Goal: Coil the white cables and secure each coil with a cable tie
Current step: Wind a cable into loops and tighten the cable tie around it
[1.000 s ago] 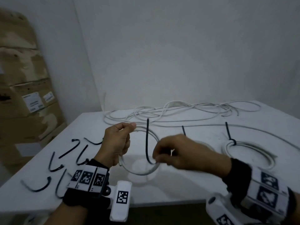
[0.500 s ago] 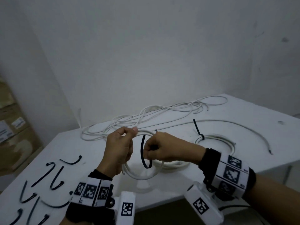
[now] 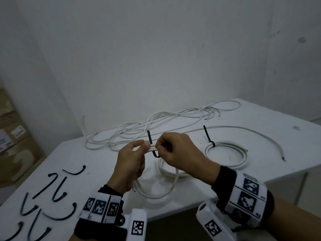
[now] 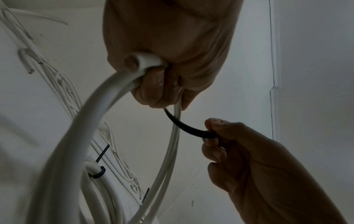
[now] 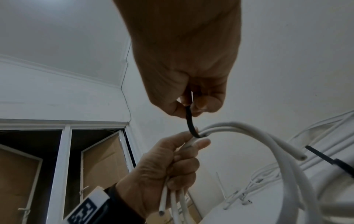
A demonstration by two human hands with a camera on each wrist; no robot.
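Black spare cable ties (image 3: pixel 52 192) scattered loose on the white bench (image 3: pixel 260 122) at far left. Just right of those, left hand (image 3: pixel 130 169) closed around one side of a white cable coil (image 3: pixel 156 193), thumb and forefinger pinching the strands together near the top, coil lifted above the bench front. Looped under the strands at that pinch, a black cable tie (image 3: pixel 152 146), one end sticking up. Right hand (image 3: pixel 178 153) pinching the tie's other end between thumb and curled fingers (image 4: pixel 212 125), close against the left fingertips. Behind both hands, loose white cables (image 3: pixel 156 124) tangled along the wall. Further right, flat on the bench, a finished coil (image 3: pixel 225 157) already bound with its own black tie (image 3: pixel 208 138), tail pointing up. Beyond that, one long single cable (image 3: pixel 260 134) curving toward the bench's right edge.
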